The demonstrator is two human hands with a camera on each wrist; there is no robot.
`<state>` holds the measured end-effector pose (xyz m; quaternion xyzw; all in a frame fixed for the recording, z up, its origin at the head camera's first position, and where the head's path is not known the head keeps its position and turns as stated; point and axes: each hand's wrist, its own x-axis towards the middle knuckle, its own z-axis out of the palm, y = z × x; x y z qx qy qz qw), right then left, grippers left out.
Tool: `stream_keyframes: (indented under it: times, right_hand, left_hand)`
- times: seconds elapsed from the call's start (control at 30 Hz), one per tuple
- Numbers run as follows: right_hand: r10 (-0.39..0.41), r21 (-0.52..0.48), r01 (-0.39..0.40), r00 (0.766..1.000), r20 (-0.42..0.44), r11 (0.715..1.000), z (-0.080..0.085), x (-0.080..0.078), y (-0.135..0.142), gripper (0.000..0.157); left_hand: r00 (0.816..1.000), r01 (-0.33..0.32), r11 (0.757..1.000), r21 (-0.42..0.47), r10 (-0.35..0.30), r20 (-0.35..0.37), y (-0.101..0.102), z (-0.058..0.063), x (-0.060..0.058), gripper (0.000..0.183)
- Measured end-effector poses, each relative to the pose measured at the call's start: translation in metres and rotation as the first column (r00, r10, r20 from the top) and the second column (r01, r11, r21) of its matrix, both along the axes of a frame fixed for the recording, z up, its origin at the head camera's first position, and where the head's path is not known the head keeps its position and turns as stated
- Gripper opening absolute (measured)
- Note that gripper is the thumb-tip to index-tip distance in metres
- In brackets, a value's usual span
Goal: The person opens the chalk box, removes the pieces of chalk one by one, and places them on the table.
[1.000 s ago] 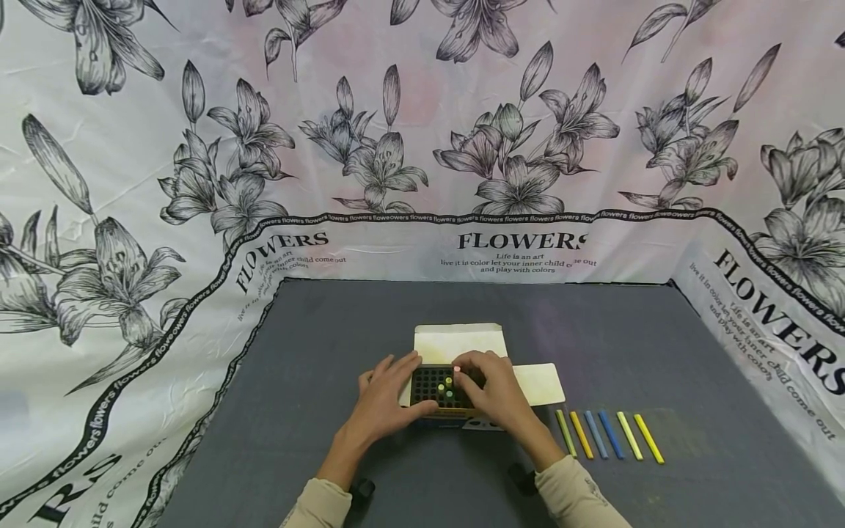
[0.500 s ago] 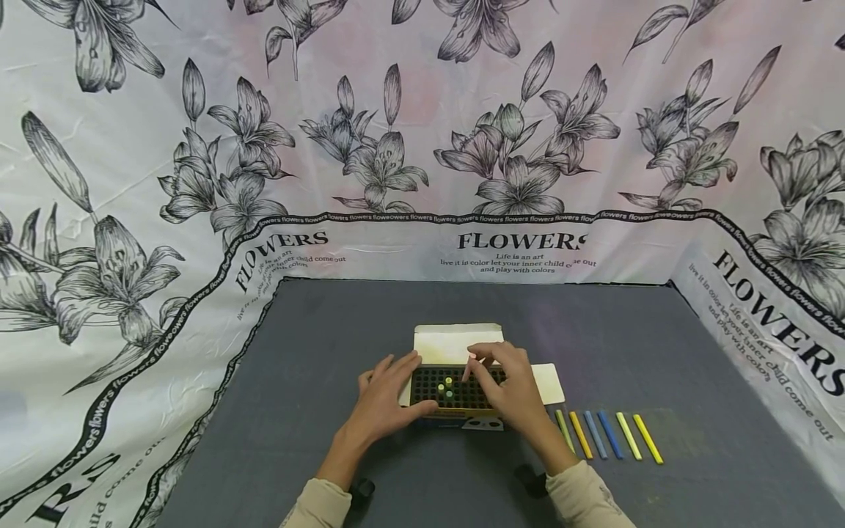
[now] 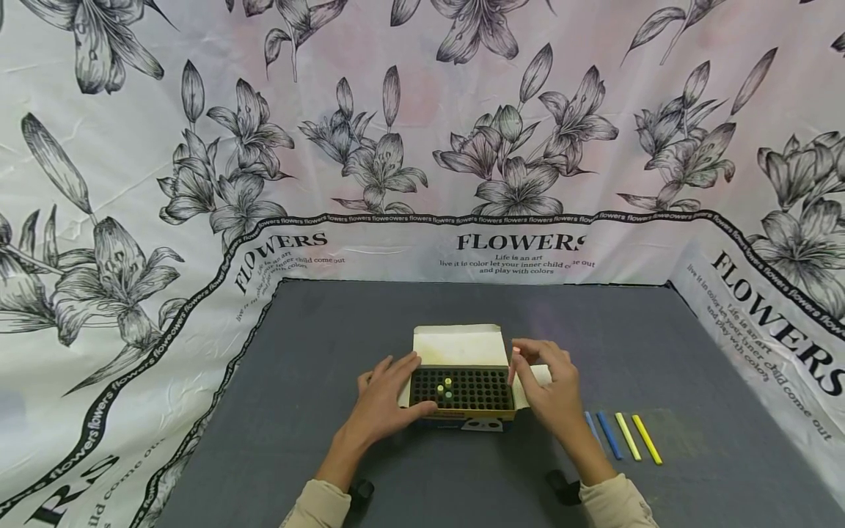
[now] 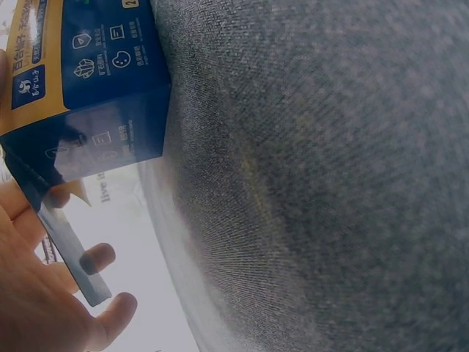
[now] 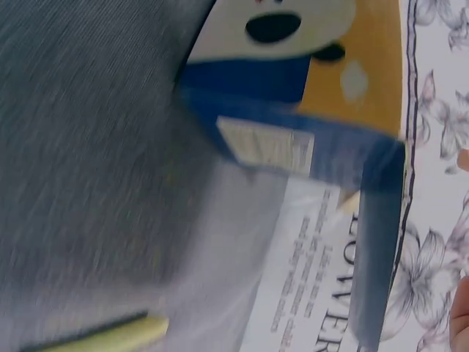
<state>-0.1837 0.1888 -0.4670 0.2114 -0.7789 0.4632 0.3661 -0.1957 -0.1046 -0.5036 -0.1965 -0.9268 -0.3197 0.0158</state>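
Observation:
My right hand (image 3: 554, 389) pinches a pink chalk stick (image 3: 513, 363) between thumb and fingers, upright at the right end of the chalk box (image 3: 441, 423). The box is blue and yellow, its lid folded back, with a black holder full of round holes (image 3: 485, 389) inside. Two pale yellow chalk tips and a green one (image 3: 448, 394) stick up left of the middle. My left hand (image 3: 386, 400) grips the box's left end, thumb at the front edge. In the left wrist view, its fingers (image 4: 116, 314) spread around the blue side flap (image 4: 80, 264).
Several chalk sticks lie in a row on the grey table to the right, among them a blue one (image 3: 609, 436), a pale yellow one (image 3: 628, 437) and a yellow one (image 3: 647, 440). My right forearm hides part of the row. A flower-printed cloth (image 3: 370, 253) borders the table.
My right hand has drawn the pink chalk up from the holder and carried it right, to the box's right end. My left hand has stayed on the box.

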Motion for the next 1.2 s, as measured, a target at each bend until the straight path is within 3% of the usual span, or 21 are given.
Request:
stream_keyframes:
  times: [0.2, 0.57, 0.8, 1.03, 1.2]
  right_hand:
    - [-0.068, -0.016, 0.068, 0.996, -0.052, 0.998, -0.001, 0.009, 0.025, 0.028]
    - [-0.172, -0.049, 0.172, 0.985, -0.008, 0.984, -0.007, 0.022, 0.079, 0.027]
    - [-0.228, -0.028, 0.227, 0.973, -0.046, 0.973, -0.015, 0.029, 0.105, 0.023]
    - [-0.349, 0.019, 0.349, 0.935, 0.057, 0.937, -0.020, 0.041, 0.129, 0.019]
    - [-0.406, 0.057, 0.403, 0.911, 0.069, 0.913, -0.023, 0.047, 0.147, 0.018]
  left_hand:
    - [1.000, -0.001, 1.000, 0.000, 0.001, -0.004, 0.000, -0.001, 0.000, 0.085]
    - [1.000, -0.013, 1.000, -0.003, 0.013, -0.006, 0.000, 0.000, 0.000, 0.085]
    - [1.000, -0.013, 1.000, -0.010, 0.013, -0.002, 0.001, -0.001, 0.001, 0.085]
    - [1.000, -0.007, 1.000, -0.003, 0.007, -0.004, 0.001, -0.002, -0.001, 0.085]
    - [1.000, -0.007, 1.000, -0.007, 0.007, -0.001, 0.001, -0.001, -0.001, 0.086]
